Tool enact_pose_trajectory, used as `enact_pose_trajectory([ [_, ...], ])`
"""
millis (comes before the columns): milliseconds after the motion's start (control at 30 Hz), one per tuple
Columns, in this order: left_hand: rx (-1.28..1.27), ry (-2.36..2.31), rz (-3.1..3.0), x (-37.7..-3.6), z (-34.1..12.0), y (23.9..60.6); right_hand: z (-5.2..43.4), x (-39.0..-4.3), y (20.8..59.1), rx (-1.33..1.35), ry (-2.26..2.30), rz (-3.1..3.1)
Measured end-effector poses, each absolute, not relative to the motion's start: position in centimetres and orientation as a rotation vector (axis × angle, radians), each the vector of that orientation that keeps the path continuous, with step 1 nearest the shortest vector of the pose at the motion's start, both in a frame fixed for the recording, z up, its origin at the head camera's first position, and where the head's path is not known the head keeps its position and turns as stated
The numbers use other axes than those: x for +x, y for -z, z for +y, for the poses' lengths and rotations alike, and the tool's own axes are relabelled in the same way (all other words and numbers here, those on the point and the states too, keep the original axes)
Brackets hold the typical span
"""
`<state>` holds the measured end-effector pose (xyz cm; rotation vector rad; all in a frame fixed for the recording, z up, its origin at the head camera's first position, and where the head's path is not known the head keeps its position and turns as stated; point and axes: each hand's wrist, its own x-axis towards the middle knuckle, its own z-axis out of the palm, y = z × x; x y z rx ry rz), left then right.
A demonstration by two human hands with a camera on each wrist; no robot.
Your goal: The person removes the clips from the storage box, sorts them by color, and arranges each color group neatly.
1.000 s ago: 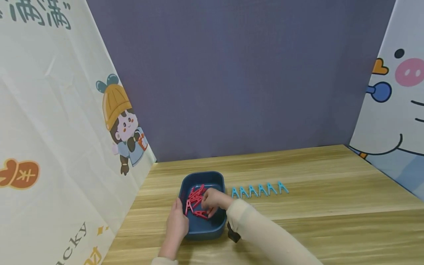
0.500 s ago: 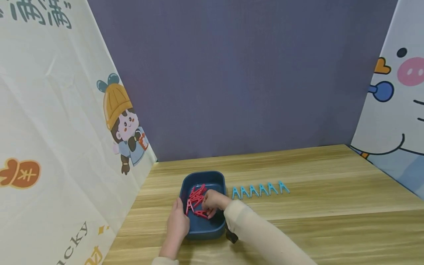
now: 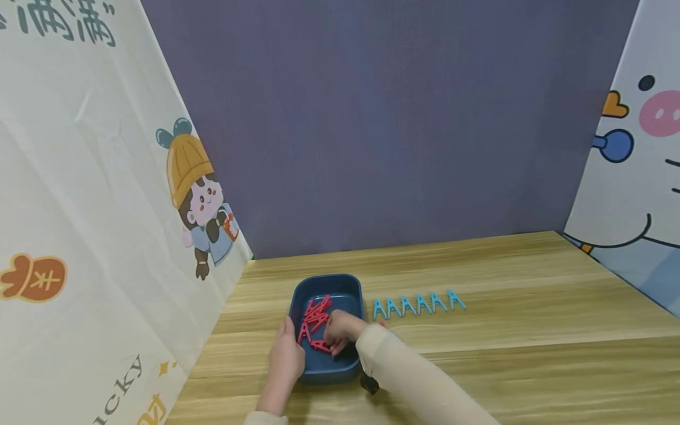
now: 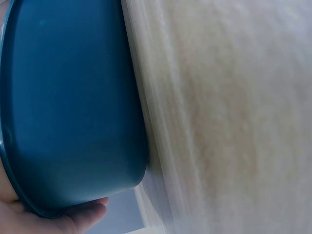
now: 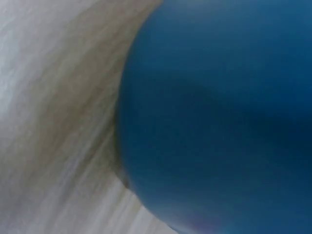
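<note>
A dark blue tub [image 3: 347, 289] stands on the wooden table near the left wall, and its wall fills the left wrist view [image 4: 73, 107] and the right wrist view [image 5: 219, 117]. Several red clothespins [image 3: 314, 314] lie heaped inside it. My left hand [image 3: 284, 357] grips the tub's left rim, thumb over the edge; its fingertips [image 4: 73, 219] show under the tub wall. My right hand [image 3: 340, 330] reaches into the tub, fingers curled down on a red clothespin [image 3: 320, 345] at the near side. The hand hides part of the pile.
Several light blue clothespins [image 3: 417, 304] stand in a row on the table [image 3: 531, 330] just right of the tub. Printed cloth panels close the left [image 3: 106, 236] and right [image 3: 637, 206] sides, with a purple wall behind.
My right hand has shifted slightly toward the near side of the tub, staying among the red clothespins. The left hand and the tub have hardly moved.
</note>
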<state>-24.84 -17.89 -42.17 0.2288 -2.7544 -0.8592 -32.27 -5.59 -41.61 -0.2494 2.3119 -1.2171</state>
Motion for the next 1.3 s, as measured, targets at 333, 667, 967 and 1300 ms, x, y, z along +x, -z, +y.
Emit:
enact_pose_trajectory([
  [333, 0.221, 0.856, -2.754, -24.7, -17.9, 42.0, -5.6, -32.2, 41.8, -0.275, 1.178, 2.396],
  [667, 0.189, 0.81, -2.734, -24.8, -18.0, 42.3, -5.2, -32.2, 41.1, -0.308, 1.314, 2.293],
  [967, 0.168, 0.801, -2.698, -24.8, -17.9, 42.6, -5.0, -32.3, 40.9, -0.346, 1.455, 2.184],
  [1300, 0.159, 0.815, -2.683, -24.8, -17.9, 42.4, -4.5, -32.6, 40.4, -0.403, 1.579, 2.098],
])
